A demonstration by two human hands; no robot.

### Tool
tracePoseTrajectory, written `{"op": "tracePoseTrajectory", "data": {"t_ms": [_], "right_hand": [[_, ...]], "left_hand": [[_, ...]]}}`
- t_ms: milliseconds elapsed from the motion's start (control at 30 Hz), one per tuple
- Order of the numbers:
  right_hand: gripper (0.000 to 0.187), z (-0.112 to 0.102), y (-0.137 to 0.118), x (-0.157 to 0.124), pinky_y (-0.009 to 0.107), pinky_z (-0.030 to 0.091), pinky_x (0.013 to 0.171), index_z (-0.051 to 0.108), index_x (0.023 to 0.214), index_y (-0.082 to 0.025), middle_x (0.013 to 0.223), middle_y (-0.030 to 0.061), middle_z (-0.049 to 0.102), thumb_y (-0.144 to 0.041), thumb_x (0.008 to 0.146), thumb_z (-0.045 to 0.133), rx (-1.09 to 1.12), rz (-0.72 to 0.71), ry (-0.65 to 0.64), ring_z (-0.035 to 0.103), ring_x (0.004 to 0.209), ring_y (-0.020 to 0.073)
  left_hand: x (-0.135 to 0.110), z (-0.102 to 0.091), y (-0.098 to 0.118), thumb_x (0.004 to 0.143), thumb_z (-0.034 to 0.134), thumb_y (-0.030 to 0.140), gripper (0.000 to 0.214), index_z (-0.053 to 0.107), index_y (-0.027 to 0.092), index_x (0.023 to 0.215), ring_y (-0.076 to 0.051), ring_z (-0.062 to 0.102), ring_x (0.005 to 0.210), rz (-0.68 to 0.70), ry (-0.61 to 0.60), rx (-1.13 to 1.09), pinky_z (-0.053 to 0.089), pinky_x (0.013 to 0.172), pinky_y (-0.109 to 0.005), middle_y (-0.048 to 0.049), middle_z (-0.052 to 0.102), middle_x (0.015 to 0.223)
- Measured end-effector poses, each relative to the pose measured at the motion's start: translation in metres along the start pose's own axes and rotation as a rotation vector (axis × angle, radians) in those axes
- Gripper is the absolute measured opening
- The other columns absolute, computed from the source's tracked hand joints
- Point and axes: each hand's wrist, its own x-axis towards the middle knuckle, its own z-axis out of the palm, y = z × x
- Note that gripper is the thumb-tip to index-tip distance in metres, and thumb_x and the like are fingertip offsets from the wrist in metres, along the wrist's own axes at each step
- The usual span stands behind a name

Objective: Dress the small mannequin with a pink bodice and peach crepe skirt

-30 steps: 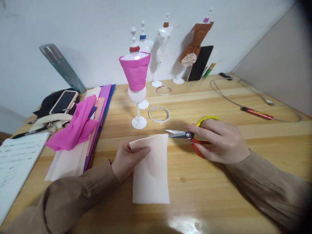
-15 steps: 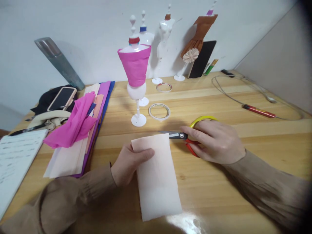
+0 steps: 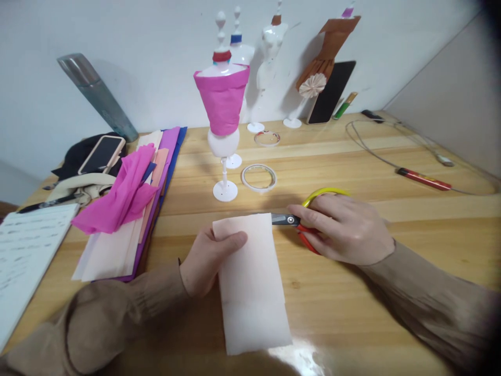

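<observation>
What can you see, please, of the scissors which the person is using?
The scissors have dark, metallic-looking blades, a round silvery pivot, and smooth handles that look like plastic: one yellow, the other red. The right hand grips both handles above the wooden table. The blades point to the picture's left, and their front part goes behind the upper edge of the pale sheet, so whether they are closed or touching it cannot be told.

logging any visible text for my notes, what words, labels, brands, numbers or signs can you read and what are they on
No text is readable.
White notepad: rows of dark marks, too blurred.
Nearer tape ring: marks inside, too small.
Grey-blue bottle: faint marks, too blurred.
</observation>
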Motion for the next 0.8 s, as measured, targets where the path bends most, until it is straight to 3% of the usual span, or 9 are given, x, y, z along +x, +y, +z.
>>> {"op": "tracePoseTrajectory", "data": {"t_ms": [200,400,600,800], "right_hand": [[0.021,0.0030,-0.0027,-0.0005,0.029,0.044,0.055,0.064,0.102,-0.012,0.071,0.0070,0.060,-0.019,0.083,0.056,0.025,0.011,-0.012,0.057,0.066,0.0185],[0.021,0.0066,-0.0070,-0.0019,0.029,0.043,0.056,0.064,0.103,-0.017,0.073,0.0055,0.061,-0.021,0.085,0.054,0.015,0.049,-0.009,0.056,0.067,0.0179],[0.021,0.0054,-0.0091,0.0018,0.029,0.044,0.056,0.063,0.102,-0.015,0.071,0.0061,0.061,-0.019,0.083,0.056,0.005,0.036,0.000,0.056,0.067,0.0186],[0.023,0.0040,-0.0008,-0.0009,0.030,0.043,0.056,0.060,0.106,-0.014,0.070,0.0062,0.058,-0.020,0.085,0.054,-0.007,-0.036,0.028,0.052,0.064,0.0185]], "left_hand": [[-0.0006,0.0022,-0.0015,0.062,0.081,0.034,0.044,0.072,0.013,0.099,-0.027,0.067,0.093,-0.009,-0.011,0.019,0.053,0.070,-0.030,-0.0128,0.071,0.107],[-0.0019,0.0023,-0.0036,0.065,0.080,0.034,0.042,0.071,0.014,0.101,-0.026,0.067,0.092,0.000,-0.039,0.042,0.053,0.074,-0.031,-0.0126,0.071,0.110],[-0.0051,0.0053,-0.0017,0.069,0.076,0.032,0.039,0.071,0.014,0.104,-0.026,0.066,0.097,-0.004,-0.074,0.045,0.052,0.083,-0.034,-0.0121,0.070,0.113],[-0.0067,0.0065,0.0006,0.067,0.078,0.031,0.039,0.072,0.015,0.102,-0.024,0.067,0.090,-0.037,-0.087,0.038,0.053,0.078,-0.033,-0.0116,0.072,0.106]]}}
